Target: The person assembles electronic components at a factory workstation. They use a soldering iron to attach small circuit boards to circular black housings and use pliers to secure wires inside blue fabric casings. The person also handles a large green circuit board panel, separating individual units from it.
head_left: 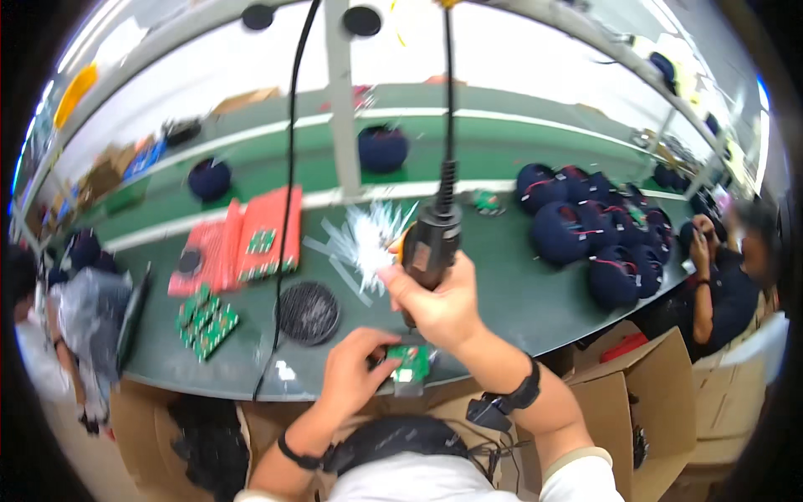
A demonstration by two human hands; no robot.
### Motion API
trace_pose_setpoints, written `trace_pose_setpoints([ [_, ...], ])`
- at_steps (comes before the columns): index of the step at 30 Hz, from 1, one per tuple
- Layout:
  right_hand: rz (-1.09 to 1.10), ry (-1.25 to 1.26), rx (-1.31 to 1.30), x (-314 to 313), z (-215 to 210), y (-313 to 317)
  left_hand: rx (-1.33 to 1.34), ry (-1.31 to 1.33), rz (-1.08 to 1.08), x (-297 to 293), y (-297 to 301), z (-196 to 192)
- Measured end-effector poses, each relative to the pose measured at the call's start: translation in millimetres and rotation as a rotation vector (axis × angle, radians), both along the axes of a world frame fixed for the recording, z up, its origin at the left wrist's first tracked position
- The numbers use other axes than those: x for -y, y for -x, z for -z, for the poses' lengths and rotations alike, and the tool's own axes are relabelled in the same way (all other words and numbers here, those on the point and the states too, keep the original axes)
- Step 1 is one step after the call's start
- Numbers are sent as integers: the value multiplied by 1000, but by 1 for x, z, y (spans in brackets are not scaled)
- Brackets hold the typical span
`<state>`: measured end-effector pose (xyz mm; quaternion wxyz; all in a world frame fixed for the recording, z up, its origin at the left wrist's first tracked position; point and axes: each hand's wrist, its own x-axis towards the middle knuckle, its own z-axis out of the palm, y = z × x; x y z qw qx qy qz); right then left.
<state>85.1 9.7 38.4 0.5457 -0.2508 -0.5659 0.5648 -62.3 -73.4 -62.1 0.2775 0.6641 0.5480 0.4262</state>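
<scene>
My right hand (443, 308) is wrapped round a black electric screwdriver (432, 244) that hangs on a cord from above. The tool points down, its lower end partly hidden by the hand. Below it and slightly left, my left hand (353, 368) grips a small green circuit board (411, 363) between thumb and fingers near the table's front edge. Whether the screwdriver tip touches the board cannot be made out. Left of my hands sits a round black dish (308, 313) with small dark pieces in it. Beyond it lies a bunch of thin white strips (365, 241).
Several loose circuit boards (207, 325) lie at the left beside pink bubble wrap (224, 243). Navy round housings (560, 234) crowd the right of the green table. A black cable (289, 167) hangs left of centre. Cardboard boxes (623, 410) stand below the front edge; a co-worker (715, 284) sits at right.
</scene>
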Motion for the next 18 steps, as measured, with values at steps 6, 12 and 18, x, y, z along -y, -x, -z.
trace_pose_setpoints([
  [6,408,-456,464,-37,39,-55,-144,-22,115,-4,-7,-7],
  [12,153,-213,955,34,96,-84,-277,-66,146,16,-4,-8],
  [18,115,109,301,55,101,-101,-202,-360,174,9,-40,-10],
])
